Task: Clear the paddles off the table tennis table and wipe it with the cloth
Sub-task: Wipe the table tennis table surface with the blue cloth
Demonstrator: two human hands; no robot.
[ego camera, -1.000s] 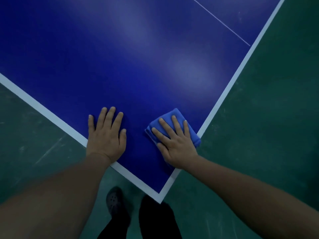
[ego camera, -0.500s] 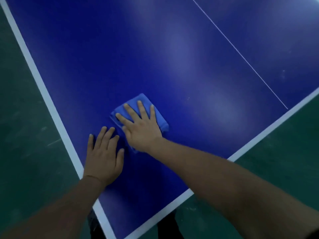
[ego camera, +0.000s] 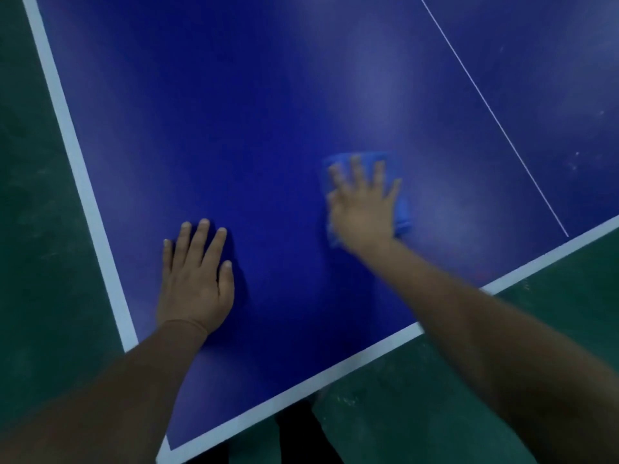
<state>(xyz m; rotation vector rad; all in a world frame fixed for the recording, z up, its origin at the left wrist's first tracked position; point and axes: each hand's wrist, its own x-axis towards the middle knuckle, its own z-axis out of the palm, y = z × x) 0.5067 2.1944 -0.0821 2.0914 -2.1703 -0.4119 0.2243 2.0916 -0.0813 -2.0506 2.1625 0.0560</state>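
The blue table [ego camera: 234,112] fills most of the head view, seen at an angle so that its near corner points toward the bottom left. A white border band [ego camera: 72,152] runs along its left edge and another along its near edge, rising toward the right. A thin white centre line [ego camera: 492,112] crosses the upper right part of the top and ends at the near border. Pale sheen lies across the middle of the surface. Dark green floor [ego camera: 37,262] shows to the left of the table and below its near edge, scuffed with lighter marks.

Two bare forearms reach in from the bottom of the frame. The left hand [ego camera: 196,279] lies flat on the table near the left border, palm down, fingers straight and close together, thumb alongside, holding nothing. The right hand [ego camera: 363,204] is well apart from it, further in on the top, and looks motion-blurred. Its fingers are spread and fairly straight, pressing down on a folded blue cloth [ego camera: 402,216]. The cloth lies flat on the table under that palm, its edges showing beyond the fingertips and to the right of the hand, between the left hand and the centre line.
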